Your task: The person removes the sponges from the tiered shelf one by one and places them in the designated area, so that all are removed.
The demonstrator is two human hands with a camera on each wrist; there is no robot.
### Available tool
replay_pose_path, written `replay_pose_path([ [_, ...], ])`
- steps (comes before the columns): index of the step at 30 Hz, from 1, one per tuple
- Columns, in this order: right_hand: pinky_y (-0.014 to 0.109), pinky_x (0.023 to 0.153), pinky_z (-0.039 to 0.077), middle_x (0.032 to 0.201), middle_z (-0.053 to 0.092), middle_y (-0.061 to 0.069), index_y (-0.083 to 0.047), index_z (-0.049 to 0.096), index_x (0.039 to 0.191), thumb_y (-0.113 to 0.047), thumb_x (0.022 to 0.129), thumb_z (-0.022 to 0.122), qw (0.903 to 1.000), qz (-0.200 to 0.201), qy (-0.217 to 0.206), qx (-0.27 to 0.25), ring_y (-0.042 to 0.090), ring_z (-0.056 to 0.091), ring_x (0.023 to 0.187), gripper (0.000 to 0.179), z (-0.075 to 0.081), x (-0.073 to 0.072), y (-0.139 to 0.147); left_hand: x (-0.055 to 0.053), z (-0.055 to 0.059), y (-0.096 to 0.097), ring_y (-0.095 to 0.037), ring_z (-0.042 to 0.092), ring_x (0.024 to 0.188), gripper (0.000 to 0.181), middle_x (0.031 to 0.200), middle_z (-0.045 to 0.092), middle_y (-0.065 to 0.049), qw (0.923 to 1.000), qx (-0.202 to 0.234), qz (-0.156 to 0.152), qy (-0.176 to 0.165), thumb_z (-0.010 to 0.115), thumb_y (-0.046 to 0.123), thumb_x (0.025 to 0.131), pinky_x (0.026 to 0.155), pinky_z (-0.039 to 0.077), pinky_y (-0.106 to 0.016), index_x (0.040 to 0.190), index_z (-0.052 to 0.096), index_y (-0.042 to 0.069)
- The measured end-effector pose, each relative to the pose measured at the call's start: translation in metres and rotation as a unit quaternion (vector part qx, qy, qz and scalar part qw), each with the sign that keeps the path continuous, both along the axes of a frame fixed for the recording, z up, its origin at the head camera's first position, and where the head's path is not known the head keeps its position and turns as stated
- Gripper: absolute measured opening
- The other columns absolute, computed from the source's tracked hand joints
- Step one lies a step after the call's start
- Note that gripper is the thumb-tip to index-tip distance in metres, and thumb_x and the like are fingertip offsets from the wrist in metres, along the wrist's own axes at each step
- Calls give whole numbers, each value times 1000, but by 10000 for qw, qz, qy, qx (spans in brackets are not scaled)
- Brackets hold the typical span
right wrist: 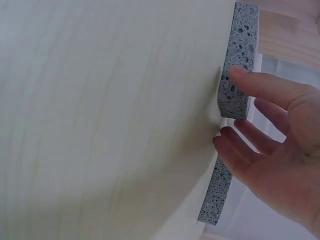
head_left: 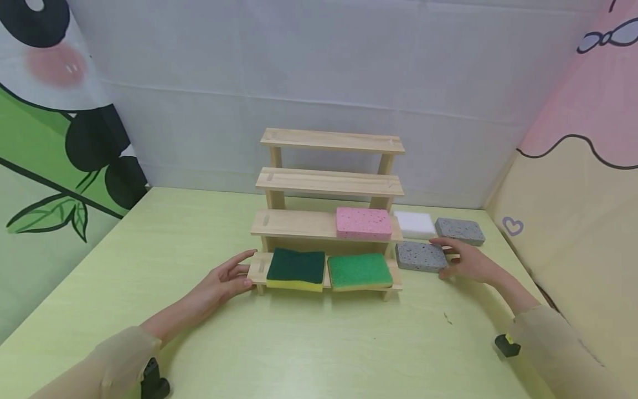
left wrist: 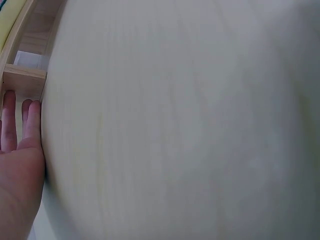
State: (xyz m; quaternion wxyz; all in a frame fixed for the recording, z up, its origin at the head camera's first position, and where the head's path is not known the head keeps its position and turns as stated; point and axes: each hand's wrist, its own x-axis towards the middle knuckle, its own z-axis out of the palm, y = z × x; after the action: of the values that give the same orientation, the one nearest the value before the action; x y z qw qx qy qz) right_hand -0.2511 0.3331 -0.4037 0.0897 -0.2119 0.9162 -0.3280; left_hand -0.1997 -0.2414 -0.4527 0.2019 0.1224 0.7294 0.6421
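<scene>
While the shelf holds three sponges, the right grip pinches a grey block, left grip relaxed.

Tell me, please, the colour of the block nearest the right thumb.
The block is grey with dark specks, best seen in the right wrist view.

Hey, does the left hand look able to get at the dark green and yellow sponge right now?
Probably yes: the left hand is at the left end of the bottom shelf, with just bare wood before the dark green and yellow sponge and nothing on top of it.
</scene>
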Motion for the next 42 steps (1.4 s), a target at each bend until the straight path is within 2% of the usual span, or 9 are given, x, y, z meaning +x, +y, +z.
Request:
replay_pose_path([
  [4,65,105,40,151,33,34,6,35,147,-10,80,80,9999,50,-52,112,58,38,133,82,9,1,-1,0,1,0,-6,59,122,68,152,41,-17,10000,4,-4,4,54,21,102,100,48,-18,158,17,30],
  [8,67,105,38,152,34,33,4,36,147,-9,84,76,9999,82,69,110,57,36,135,76,22,0,-6,1,2,1,-6,59,122,68,152,41,-16,10000,-12,8,4,54,21,102,100,49,-18,158,18,30],
  [16,63,108,39,151,40,25,-1,40,147,-7,88,71,9986,1,509,121,49,40,137,67,49,1,-33,1,1,0,-5,59,122,67,147,47,-10,10000,55,-9,41,54,20,102,99,49,-18,159,18,29],
  [22,57,105,45,149,47,17,-7,45,145,-12,87,74,9956,117,928,-101,41,47,134,65,66,5,-53,2,1,0,-7,60,122,67,151,43,-15,10000,-5,22,24,54,21,102,100,48,-18,158,18,30],
  [26,55,106,45,149,48,14,-12,46,146,-15,88,75,9947,262,983,-165,38,50,133,65,74,10,-66,2,1,0,-7,60,122,68,151,43,-15,10000,-1,33,-16,55,22,102,99,48,-18,158,19,31],
  [31,56,106,45,149,49,14,-13,46,146,-18,88,75,9939,317,1033,-222,37,52,131,65,78,10,-81,2,1,0,-5,59,122,67,147,47,-10,10000,58,8,11,54,19,102,99,49,-18,158,19,29],
  [35,55,106,46,150,49,11,-14,46,147,-24,88,75,9938,316,1040,-236,36,51,132,66,76,6,-89,2,2,0,-5,58,123,67,147,47,-10,10000,32,5,-16,54,20,102,100,48,-18,158,19,30],
  [42,56,108,43,150,49,6,-20,47,145,-29,89,74,9946,287,852,-517,36,49,134,63,74,0,-97,4,3,0,-6,58,123,67,147,47,-11,10000,7,6,-18,54,21,102,100,48,-18,158,18,31],
])
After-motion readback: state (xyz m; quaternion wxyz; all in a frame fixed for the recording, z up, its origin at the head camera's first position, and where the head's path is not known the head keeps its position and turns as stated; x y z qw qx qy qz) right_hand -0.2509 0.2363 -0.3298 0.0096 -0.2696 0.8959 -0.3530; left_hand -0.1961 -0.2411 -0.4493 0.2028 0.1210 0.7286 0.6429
